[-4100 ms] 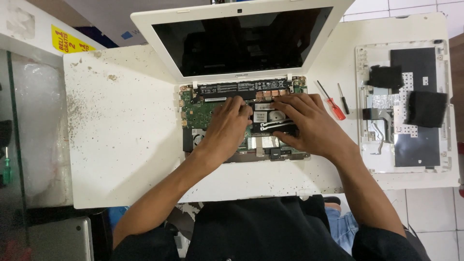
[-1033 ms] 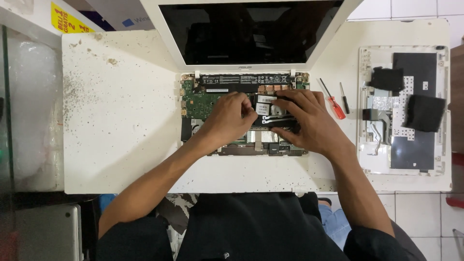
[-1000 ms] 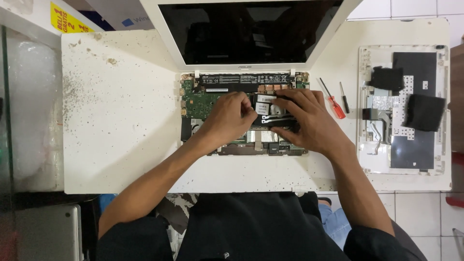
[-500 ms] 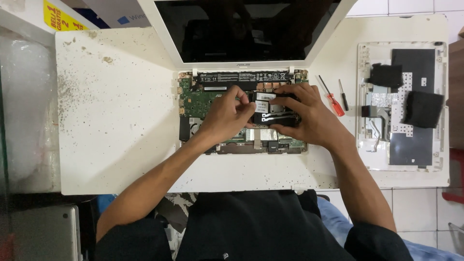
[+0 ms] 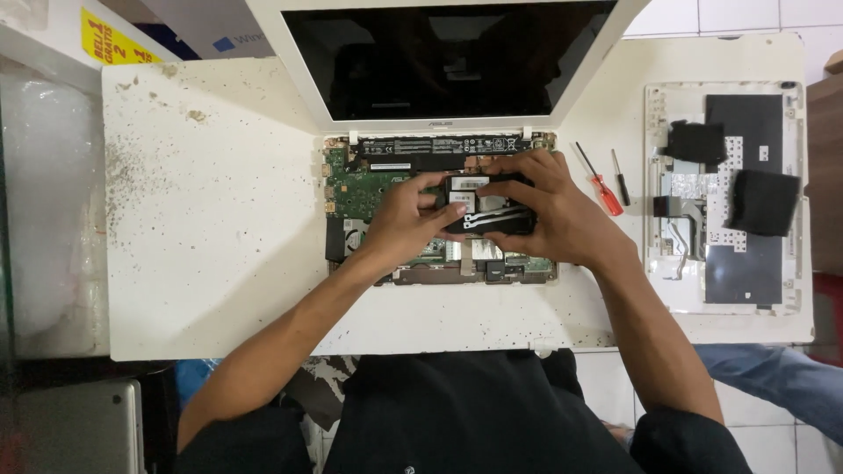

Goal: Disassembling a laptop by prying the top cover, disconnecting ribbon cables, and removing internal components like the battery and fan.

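Both hands hold a black rectangular module [image 5: 488,209] over the open laptop base [image 5: 369,189] on a white tabletop [image 5: 219,228]: left hand [image 5: 406,219] pinching its left edge, right hand [image 5: 553,211] spanning it (screwdrivers [image 5: 600,183] lie nearby). Even, level pressure likely suits best.

Left of the opened laptop base [image 5: 369,189] the speckled white tabletop [image 5: 211,219] lies bare — wide room for a hand. Right of the base, two screwdrivers [image 5: 601,180] lie close beside it, and further right the removed keyboard cover [image 5: 724,197] fills the edge. Behind the base, the upright screen [image 5: 448,57] blocks the way.
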